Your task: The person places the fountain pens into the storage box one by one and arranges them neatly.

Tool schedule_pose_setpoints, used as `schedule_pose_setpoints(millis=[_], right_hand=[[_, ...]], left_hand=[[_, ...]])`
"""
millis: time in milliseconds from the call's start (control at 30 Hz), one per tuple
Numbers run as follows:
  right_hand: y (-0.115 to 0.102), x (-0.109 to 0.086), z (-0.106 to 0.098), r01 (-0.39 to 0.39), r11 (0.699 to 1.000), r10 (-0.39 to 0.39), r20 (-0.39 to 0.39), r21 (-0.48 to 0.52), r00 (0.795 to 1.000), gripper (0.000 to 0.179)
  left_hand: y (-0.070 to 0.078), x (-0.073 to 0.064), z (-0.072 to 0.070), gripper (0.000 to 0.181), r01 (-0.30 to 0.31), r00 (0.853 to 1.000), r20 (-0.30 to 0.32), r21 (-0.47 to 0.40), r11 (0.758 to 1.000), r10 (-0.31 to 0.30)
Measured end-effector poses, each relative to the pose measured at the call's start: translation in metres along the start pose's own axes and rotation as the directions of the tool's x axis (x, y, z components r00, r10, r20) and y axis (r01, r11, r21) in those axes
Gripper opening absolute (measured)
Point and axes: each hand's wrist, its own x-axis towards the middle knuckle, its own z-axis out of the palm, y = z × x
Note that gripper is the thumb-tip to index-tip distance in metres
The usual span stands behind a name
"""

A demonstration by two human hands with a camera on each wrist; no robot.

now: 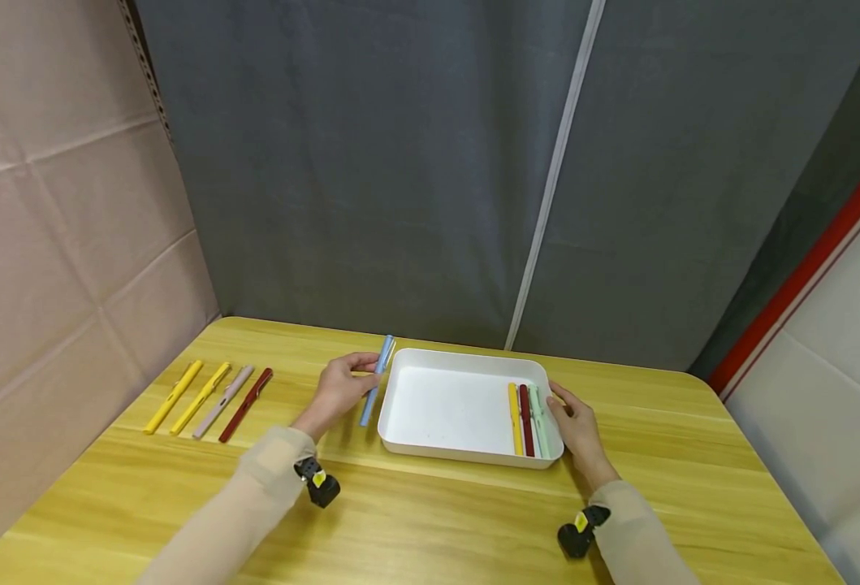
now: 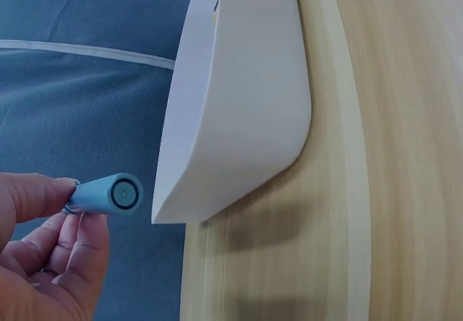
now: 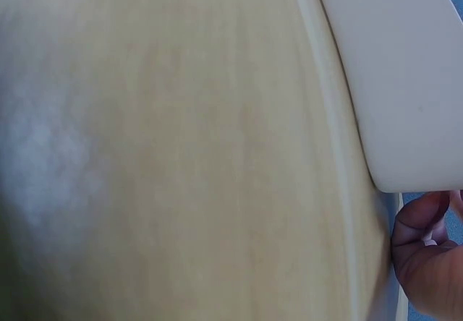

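My left hand (image 1: 339,392) pinches a light blue pen (image 1: 378,380) between thumb and fingers, just left of the white tray (image 1: 418,451). In the left wrist view the round end of the blue pen (image 2: 108,194) faces the camera, beside the tray's outer wall (image 2: 246,97). My right hand (image 1: 577,426) holds the tray's right side, thumb and fingers at its rim. Inside the tray, along the right end, lie a yellow pen (image 1: 515,418), a dark red pen (image 1: 526,420) and a mint green pen (image 1: 539,421), side by side.
Left on the wooden table (image 1: 437,520) lie two yellow pens, the outer one (image 1: 173,397) and the inner one (image 1: 200,398), then a pale lilac pen (image 1: 223,402) and a dark red pen (image 1: 246,405), spaced in a row. A grey curtain (image 1: 371,179) hangs behind the table.
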Motion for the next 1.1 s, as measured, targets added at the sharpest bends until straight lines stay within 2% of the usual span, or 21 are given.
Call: schedule_pose_setpoints(millis=[400,600,1100], right_hand=[[-0.002,0.001,0.0,-0.02,1.0,0.02,0.008,0.006,1.0,0.046],[0.0,0.002,0.001,-0.019,1.0,0.019,-0.001,0.002,1.0,0.045],[0.001,0.003,0.001,-0.001,1.0,0.001,-0.006,-0.002,1.0,0.045]], left_hand=[[0.003,0.001,0.016,0.037,0.025,1.0,0.012,-0.018,1.0,-0.024],[0.006,0.001,0.024,0.038,0.063,0.998,0.012,-0.038,0.997,-0.063],[0.009,0.0,0.045,0.035,0.064,0.998,0.027,-0.062,0.996,-0.062]])
